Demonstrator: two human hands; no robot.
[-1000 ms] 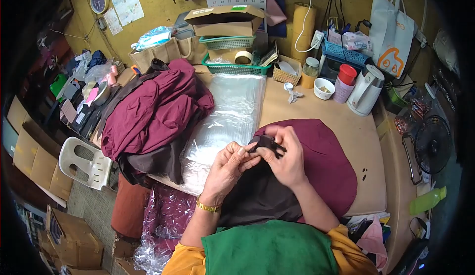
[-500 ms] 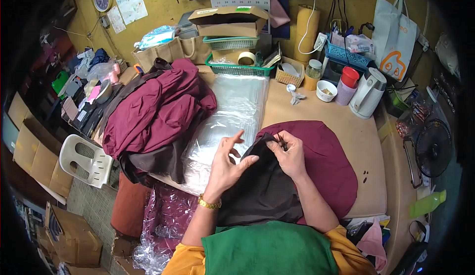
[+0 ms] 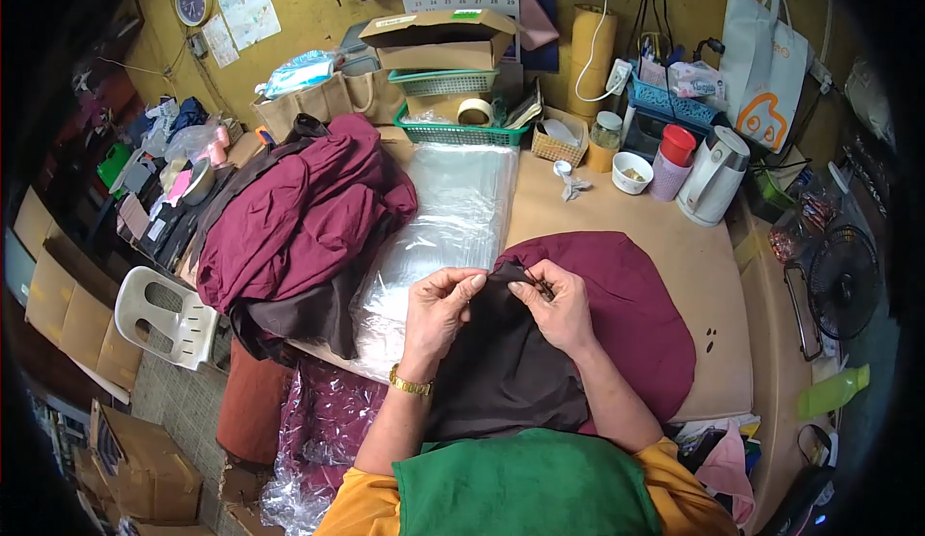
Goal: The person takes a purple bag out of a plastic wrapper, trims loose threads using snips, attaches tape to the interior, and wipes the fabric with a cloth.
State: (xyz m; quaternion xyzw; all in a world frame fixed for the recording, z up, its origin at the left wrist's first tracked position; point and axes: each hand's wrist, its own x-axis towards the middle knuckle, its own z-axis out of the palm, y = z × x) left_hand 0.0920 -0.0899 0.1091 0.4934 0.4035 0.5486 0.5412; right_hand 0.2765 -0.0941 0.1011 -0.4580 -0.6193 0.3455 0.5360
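A roll of tape (image 3: 474, 112) is held in the green basket (image 3: 458, 136), and a cardboard box (image 3: 434, 57) is stacked above. Yellowish contents are seen in the white bowl (image 3: 631, 187); a white packet (image 3: 696, 79) is held in the blue basket (image 3: 674, 105). The dark cloth (image 3: 501, 372) is spread on the counter (image 3: 549, 199) before the green apron (image 3: 525, 483), its upper edge pinched between the closed fingers of the left hand (image 3: 438, 314) and those of the right hand (image 3: 559, 312). Maroon cloth (image 3: 641, 324) is laid beside it, to the right. The left side is taken up by a maroon heap (image 3: 308, 208) and clear plastic sheets (image 3: 443, 199). Bare surface is found between the maroon cloth and the white bowl, and along the right edge, below the kettle (image 3: 713, 174).
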